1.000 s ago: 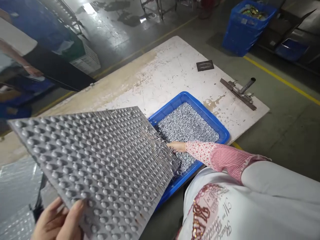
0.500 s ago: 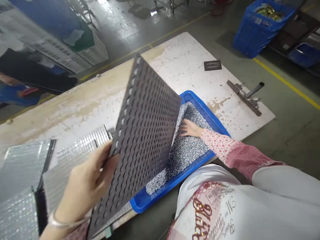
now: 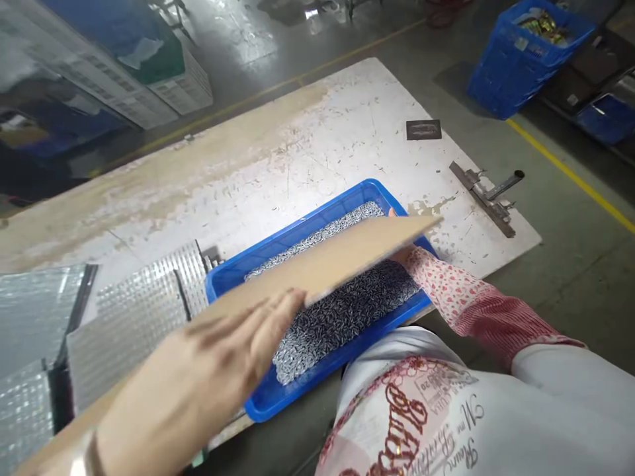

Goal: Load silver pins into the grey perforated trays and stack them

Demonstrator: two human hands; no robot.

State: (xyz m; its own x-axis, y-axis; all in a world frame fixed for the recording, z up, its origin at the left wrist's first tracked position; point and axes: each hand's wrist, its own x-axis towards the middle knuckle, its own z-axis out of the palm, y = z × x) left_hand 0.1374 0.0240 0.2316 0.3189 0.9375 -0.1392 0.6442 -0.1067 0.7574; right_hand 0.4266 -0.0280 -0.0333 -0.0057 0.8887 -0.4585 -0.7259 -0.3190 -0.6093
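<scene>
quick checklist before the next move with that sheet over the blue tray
1. Left hand on the flat sheet: ok.
2. Sheet lying across the blue tray: ok, it spans the tray above the contents.
3. Right hand out from under the sheet: not ok, it is partly hidden behind the sheet at the tray's far side.
4. Small silver pieces held within the tray rim: ok.
5. Spills on the white table: cannot tell, its specks are too small.

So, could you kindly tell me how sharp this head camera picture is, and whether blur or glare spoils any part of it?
In the head view, the left hand is visibly blurred, the tan sheet is slightly soft, the shiny blister sheets and wet-looking floor show glare, and the small parts in the blue tray stay fairly sharp.
</scene>
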